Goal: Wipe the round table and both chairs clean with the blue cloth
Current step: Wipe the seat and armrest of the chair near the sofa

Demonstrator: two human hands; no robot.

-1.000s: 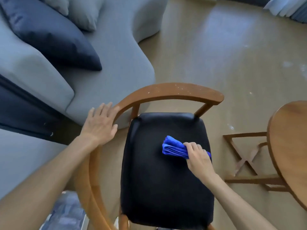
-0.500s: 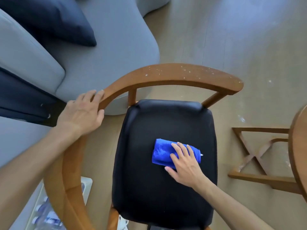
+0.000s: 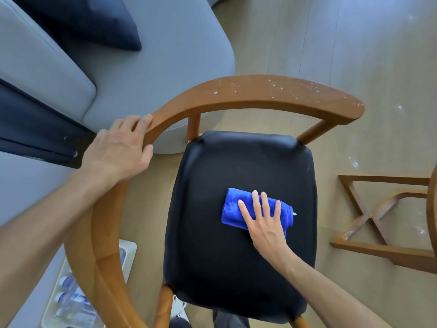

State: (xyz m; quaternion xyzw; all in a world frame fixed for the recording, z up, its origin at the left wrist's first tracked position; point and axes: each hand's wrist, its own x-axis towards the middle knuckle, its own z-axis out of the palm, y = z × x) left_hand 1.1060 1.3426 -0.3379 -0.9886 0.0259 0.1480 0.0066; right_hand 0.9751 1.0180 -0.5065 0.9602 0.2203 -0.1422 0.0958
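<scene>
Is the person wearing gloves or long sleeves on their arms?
No. The left hand and right hand are bare, with no gloves, rings or watch showing. Both forearms are uncovered as far as the picture shows, so no sleeves appear. The fingers have short nails.

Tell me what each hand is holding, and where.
Left hand grips the chair's curved wooden backrest rail near its left bend. Right hand holds nothing; it presses flat on the blue cloth.

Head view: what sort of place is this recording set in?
Most likely a home living and dining area. A grey sofa with a dark cushion stands right behind a wooden chair with a black padded seat, and a wooden table base stands on the pale wood floor.
</scene>
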